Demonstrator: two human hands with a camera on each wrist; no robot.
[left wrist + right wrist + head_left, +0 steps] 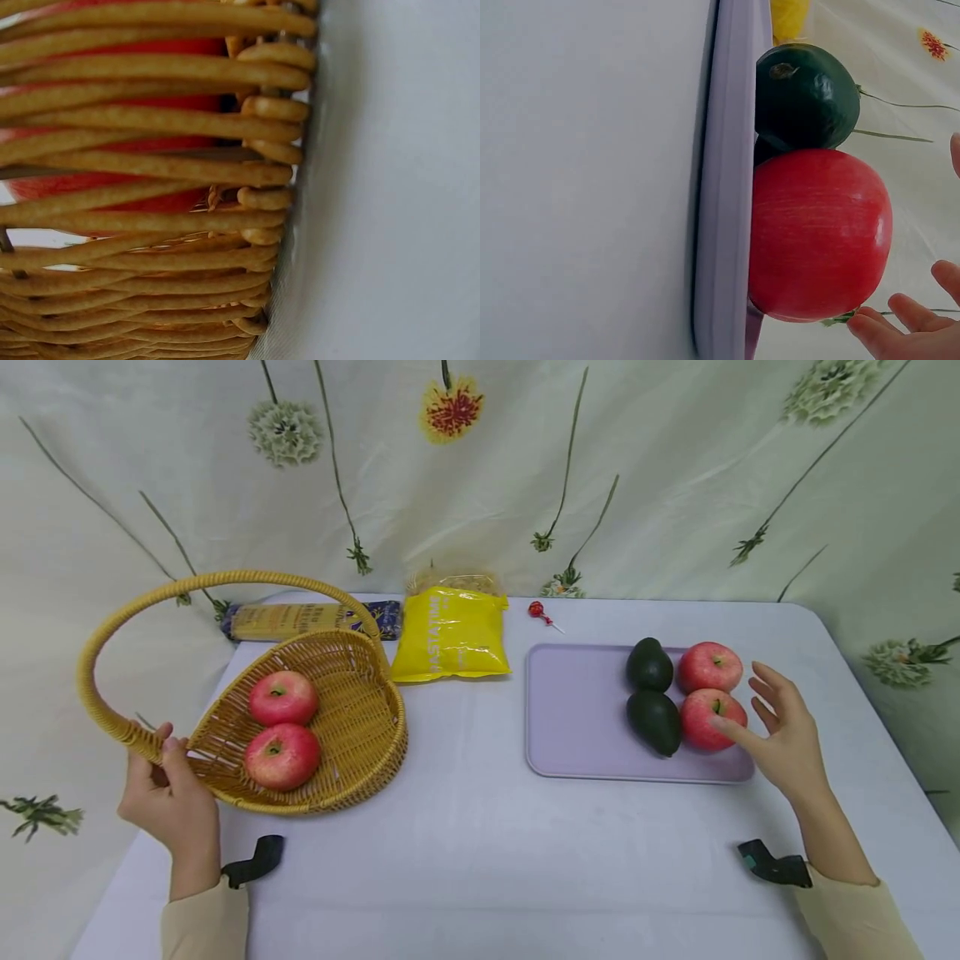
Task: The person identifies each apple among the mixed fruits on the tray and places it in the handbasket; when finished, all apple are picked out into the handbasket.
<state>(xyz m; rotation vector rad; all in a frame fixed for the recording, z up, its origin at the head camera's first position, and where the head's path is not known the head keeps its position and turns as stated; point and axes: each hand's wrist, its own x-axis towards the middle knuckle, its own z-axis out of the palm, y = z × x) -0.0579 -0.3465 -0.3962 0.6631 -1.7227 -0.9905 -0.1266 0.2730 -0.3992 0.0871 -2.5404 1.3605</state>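
Left hand (174, 797): gripping handle (225, 577) at 8 o'clock of basket (356, 693)
Right hand (791, 750): fingers parted, holding nothing, by near apple (711, 717); contact unclear
Near apple: on tray (576, 710), 3 o'clock; avocado (654, 723) toward 9

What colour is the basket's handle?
The handle is golden yellow-brown, seen best in the head view.

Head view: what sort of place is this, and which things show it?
Probably an indoor, staged tabletop: a floral cloth rises behind the pale table, with a wicker basket and lilac tray towards opposite sides.
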